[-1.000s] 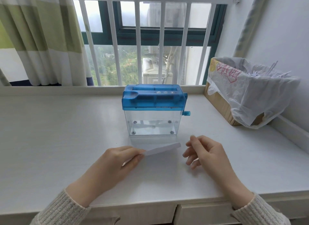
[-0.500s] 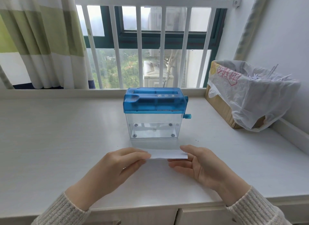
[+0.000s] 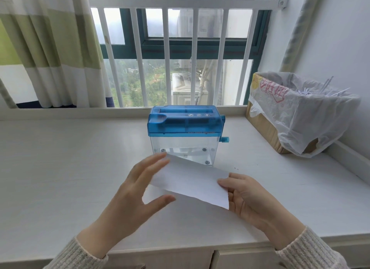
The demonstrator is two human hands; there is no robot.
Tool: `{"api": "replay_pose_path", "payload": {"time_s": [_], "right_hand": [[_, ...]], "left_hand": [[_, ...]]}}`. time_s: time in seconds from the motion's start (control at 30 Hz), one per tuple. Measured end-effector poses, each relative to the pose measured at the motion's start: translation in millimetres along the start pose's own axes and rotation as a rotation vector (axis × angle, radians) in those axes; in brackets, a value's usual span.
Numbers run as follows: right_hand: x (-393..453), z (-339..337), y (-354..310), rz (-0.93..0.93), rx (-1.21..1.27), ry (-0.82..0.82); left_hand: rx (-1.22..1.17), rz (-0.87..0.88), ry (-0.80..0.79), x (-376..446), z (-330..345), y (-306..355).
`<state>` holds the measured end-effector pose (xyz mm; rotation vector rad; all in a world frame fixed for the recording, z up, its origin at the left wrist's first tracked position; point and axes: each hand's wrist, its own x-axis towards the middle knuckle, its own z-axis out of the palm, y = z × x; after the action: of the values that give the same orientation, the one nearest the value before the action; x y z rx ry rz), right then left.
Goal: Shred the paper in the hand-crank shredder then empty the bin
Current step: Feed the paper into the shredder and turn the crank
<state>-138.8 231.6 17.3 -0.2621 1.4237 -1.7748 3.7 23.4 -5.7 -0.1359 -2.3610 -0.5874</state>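
The hand-crank shredder [image 3: 185, 123] stands at the middle back of the white desk, with a blue top and a small crank [image 3: 225, 139] on its right side. Its clear bin [image 3: 180, 146] looks empty. A white paper slip [image 3: 190, 180] is held up just in front of it, tilted with its left end higher. My right hand [image 3: 248, 200] pinches the slip's right end, thumb on top. My left hand [image 3: 140, 186] has its fingers spread. Its fingertips rest along the slip's left edge, and the thumb hangs free below.
A cardboard box lined with a plastic bag [image 3: 300, 112] stands at the right against the wall, with paper strips inside. The window sill and white railing [image 3: 168, 54] run behind the shredder. The desk's front edge [image 3: 180, 246] lies just under my wrists.
The slip has risen from lying low over the desk and now faces me. My right hand took its right end, and my left hand went from a pinch to spread fingers.
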Motion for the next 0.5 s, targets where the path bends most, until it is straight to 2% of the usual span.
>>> {"api": "replay_pose_path", "payload": {"time_s": [0.07,0.23,0.37,0.5], "right_hand": [[0,0,0,-0.018,0.004,-0.007],[-2,3,-3,-0.091,0.065,-0.011],[-1,10,-3,-0.176,0.151,0.015],[3,17,-1,-0.242,0.227,0.026]], "left_hand": [[-0.116,-0.141,0.05,1,-1,5],[-0.597,-0.489,0.168,10,-3,14],[-0.879,-0.509,0.026,20,-4,20],[-1.048,-0.612,0.021,30,0,32]]}}
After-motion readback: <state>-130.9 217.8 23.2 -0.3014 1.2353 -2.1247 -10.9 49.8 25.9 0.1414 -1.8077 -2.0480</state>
